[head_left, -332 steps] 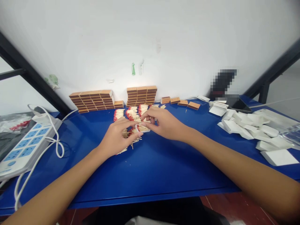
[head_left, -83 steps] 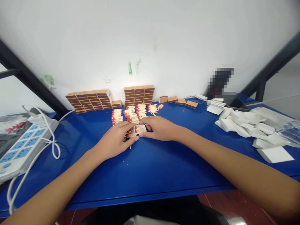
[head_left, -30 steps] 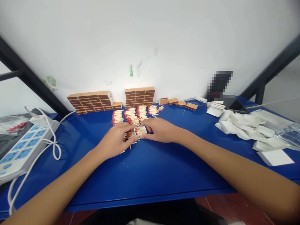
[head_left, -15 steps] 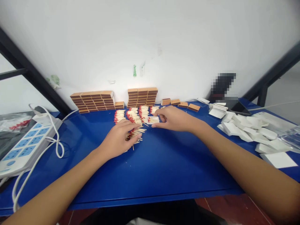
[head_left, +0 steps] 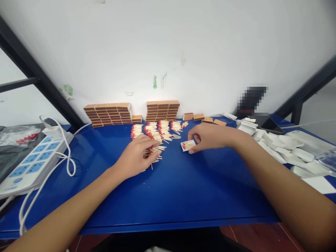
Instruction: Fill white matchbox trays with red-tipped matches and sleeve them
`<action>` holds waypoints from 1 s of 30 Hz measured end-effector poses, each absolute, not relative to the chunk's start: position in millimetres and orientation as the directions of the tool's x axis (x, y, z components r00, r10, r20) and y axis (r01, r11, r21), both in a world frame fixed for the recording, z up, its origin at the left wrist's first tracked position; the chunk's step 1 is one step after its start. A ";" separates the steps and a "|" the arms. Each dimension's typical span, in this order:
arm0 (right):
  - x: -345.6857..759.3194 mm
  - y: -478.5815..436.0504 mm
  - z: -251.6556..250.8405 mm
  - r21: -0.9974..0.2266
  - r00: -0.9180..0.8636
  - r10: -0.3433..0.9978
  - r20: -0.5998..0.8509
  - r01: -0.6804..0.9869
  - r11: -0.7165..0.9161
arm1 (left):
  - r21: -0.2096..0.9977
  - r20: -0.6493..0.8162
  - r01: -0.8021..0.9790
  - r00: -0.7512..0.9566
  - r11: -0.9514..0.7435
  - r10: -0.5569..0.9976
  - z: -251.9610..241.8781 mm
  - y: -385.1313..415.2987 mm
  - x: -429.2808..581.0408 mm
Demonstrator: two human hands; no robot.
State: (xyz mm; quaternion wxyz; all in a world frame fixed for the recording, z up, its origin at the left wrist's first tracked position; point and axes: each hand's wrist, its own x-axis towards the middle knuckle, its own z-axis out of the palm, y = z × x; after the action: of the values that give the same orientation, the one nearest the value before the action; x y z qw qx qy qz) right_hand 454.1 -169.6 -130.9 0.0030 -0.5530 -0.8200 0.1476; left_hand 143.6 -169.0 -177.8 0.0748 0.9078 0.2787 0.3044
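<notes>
Between the thumb and fingers of my right hand (head_left: 207, 137) is a small white tray (head_left: 183, 148) with a few red-tipped matches in it, low over the blue table (head_left: 168, 196). My left hand (head_left: 139, 154) rests at a pile of loose matches (head_left: 157, 148), its thumb and fingers curved around part of it; whether it grips any matches is hidden. Behind the hands, more matches (head_left: 164, 130) lie in several bunches, red heads mostly to the left.
Stacked matchboxes (head_left: 109, 114) and a second stack (head_left: 162, 111) stand against the wall, with single boxes (head_left: 198, 117) to their right. White trays (head_left: 282, 143) are heaped at the right. A power strip (head_left: 34, 162) with white cables lies left.
My right hand has moved right and slightly nearer, carrying the white tray away from the match bunches. My left hand has stayed at the pile. The view has shifted slightly.
</notes>
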 end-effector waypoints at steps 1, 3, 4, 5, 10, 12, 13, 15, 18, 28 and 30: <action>455.7 -170.1 -130.7 -0.249 -0.387 0.905 -0.177 0.907 0.339 | 0.309 0.511 0.461 0.657 -0.832 0.554 -178.1 -169.0 143.3; 459.2 -169.7 -128.8 -0.277 -0.389 0.899 -0.200 0.903 0.329 | 0.317 0.508 0.463 0.654 -0.828 0.560 -178.5 -169.0 143.0; 461.5 -168.6 -127.3 -0.298 -0.391 0.898 -0.203 0.898 0.323 | 0.318 0.506 0.465 0.654 -0.826 0.563 -178.6 -168.9 143.0; 464.5 -166.8 -125.5 -0.321 -0.387 0.902 -0.191 0.893 0.316 | 0.319 0.506 0.465 0.653 -0.826 0.563 -178.5 -168.8 143.0; 495.6 -145.7 -128.4 -0.268 -0.129 0.978 0.161 0.948 0.169 | 0.318 0.515 0.453 0.655 -0.833 0.553 -177.4 -168.3 143.7; 514.3 -133.3 -138.5 -0.164 -0.026 0.945 0.326 0.983 0.084 | 0.317 0.520 0.447 0.655 -0.836 0.548 -177.0 -168.5 143.8; 523.6 -127.2 -144.9 -0.138 -0.008 0.929 0.369 0.988 0.063 | 0.318 0.524 0.445 0.653 -0.837 0.546 -176.9 -168.5 143.7; 540.6 -115.9 -158.5 -0.112 -0.021 0.912 0.410 0.991 0.073 | 0.320 0.530 0.444 0.648 -0.837 0.547 -177.0 -168.5 143.3; 558.7 -103.9 -174.8 -0.077 -0.055 0.916 0.398 0.993 0.093 | 0.326 0.527 0.446 0.646 -0.834 0.552 -177.6 -167.6 142.3; 557.9 -99.6 -184.4 -0.032 0.020 0.956 0.291 0.999 -0.011 | 0.328 0.531 0.443 0.644 -0.834 0.551 -179.2 -167.1 142.6; 552.9 -99.9 -187.0 -0.037 0.018 0.952 0.307 0.999 -0.007 | 0.330 0.528 0.443 0.645 -0.833 0.552 -179.0 -167.1 142.2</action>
State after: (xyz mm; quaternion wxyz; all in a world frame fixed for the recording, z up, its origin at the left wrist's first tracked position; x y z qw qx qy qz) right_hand 552.9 -99.9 -187.0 0.1225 -0.7028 -0.6940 -0.0974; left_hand 142.2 -167.1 -179.0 0.0856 0.9030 0.2756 0.3184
